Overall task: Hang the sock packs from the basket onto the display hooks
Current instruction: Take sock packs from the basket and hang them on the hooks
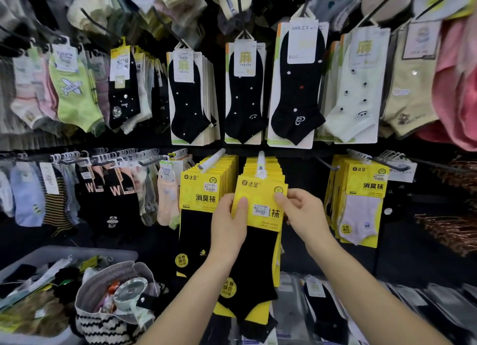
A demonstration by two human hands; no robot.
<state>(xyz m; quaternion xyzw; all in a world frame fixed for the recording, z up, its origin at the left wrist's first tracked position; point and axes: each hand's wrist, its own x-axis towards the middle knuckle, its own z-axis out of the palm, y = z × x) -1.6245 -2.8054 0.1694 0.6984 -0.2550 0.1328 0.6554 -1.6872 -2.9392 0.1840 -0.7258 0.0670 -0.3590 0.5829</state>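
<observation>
A yellow-carded pack of black socks (258, 254) is pinched at its header by the left hand (227, 223) at 9 o'clock and the right hand (302, 213) at 3 o'clock. It is held below the white display hook (261, 161), seemingly threaded on it. The grey plastic basket (77, 250) is seen at 8 o'clock.

**Pack Held at Centre Hook**

Both hands hold one pack (260, 244), black socks on a yellow card, upright before the display. The left hand (228, 226) pinches the card's left edge, thumb on the front. The right hand (304, 213) pinches the upper right corner. The pack's top edge lies at the front end of the white hook (260, 161), which carries a stack (249, 168) of like packs behind. A second hook (213, 160), also loaded, stands just left. The grey basket (85, 252) sits lower left, a striped bag (108, 324) just beside it.
</observation>
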